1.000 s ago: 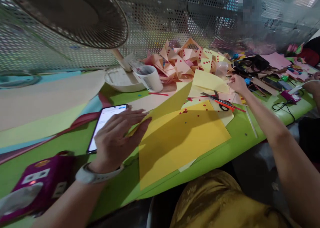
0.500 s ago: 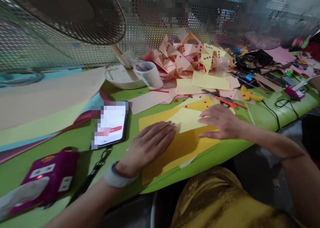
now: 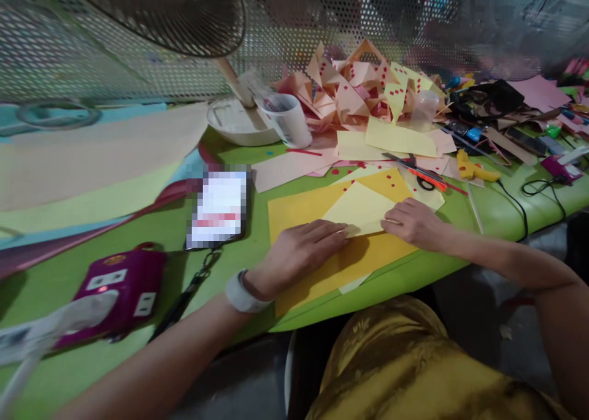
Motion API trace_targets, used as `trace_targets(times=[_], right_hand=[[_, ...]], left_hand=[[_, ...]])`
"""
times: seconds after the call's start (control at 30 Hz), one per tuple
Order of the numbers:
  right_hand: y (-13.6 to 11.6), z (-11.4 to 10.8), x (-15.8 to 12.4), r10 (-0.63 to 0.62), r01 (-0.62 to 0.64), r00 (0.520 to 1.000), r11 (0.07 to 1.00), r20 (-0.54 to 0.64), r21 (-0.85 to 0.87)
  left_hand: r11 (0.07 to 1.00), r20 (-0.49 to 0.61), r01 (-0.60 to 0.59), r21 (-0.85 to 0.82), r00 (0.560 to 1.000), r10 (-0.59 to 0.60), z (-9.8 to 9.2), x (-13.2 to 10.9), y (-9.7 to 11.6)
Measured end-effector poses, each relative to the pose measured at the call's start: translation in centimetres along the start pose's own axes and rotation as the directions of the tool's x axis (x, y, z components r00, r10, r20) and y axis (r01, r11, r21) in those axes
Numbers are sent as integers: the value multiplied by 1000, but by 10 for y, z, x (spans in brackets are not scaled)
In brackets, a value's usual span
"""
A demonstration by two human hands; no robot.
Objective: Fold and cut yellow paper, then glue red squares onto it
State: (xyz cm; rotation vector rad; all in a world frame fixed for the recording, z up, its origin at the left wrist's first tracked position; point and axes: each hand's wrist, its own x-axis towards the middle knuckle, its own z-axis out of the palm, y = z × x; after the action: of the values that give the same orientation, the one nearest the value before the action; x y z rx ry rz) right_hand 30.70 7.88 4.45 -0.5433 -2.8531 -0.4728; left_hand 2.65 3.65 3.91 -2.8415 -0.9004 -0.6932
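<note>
A pale yellow paper (image 3: 359, 206), seemingly folded, lies on a larger deep-yellow sheet (image 3: 317, 288) near the table's front edge. Stretched out flat, my left hand (image 3: 301, 251) rests its fingertips on the pale paper's lower left corner. My right hand (image 3: 416, 225) has its fingers curled and closed on the right end of the same paper. The thumb side of that hand is partly hidden. Beyond the sheet lie scissors (image 3: 426, 181) and an orange-handled cutter (image 3: 432, 178). Small red squares (image 3: 391, 177) dot the yellow sheet's far corner.
A phone (image 3: 218, 208) and a purple power socket block (image 3: 124, 285) are on the left. Behind stand a fan (image 3: 230, 80), a white cup (image 3: 289, 122) and a heap of folded pink papers (image 3: 340, 95). A yellow glue gun (image 3: 473, 167) lies right, its cord running along the table.
My right hand has gone from spread fingers over the paper to closed on its right end. My left hand stays flat at its left corner. The camera view has shifted slightly.
</note>
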Motion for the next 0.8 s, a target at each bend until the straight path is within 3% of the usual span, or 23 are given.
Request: trace_targets(times=[0.23,0.37,0.47,0.63,0.8], right_hand=[[-8,3,13,131,-141,990,947,52,289],[-7,2,20,242,-298,954,806,175,512],[-2,-1,24,309,-453,891,661,334,598],[3,-8,35,369,-628,775,541,513,559],[6,-12,40,377,-673,732,531,568,514]], left_hand=[[963,14,214,-166,977,-214,9,0,2],[899,68,316,-304,948,-311,9,1,0],[853,107,385,-352,922,-372,8,3,1],[859,127,462,-221,887,-445,6,4,0],[881,159,471,-40,874,-460,3,-3,-9]])
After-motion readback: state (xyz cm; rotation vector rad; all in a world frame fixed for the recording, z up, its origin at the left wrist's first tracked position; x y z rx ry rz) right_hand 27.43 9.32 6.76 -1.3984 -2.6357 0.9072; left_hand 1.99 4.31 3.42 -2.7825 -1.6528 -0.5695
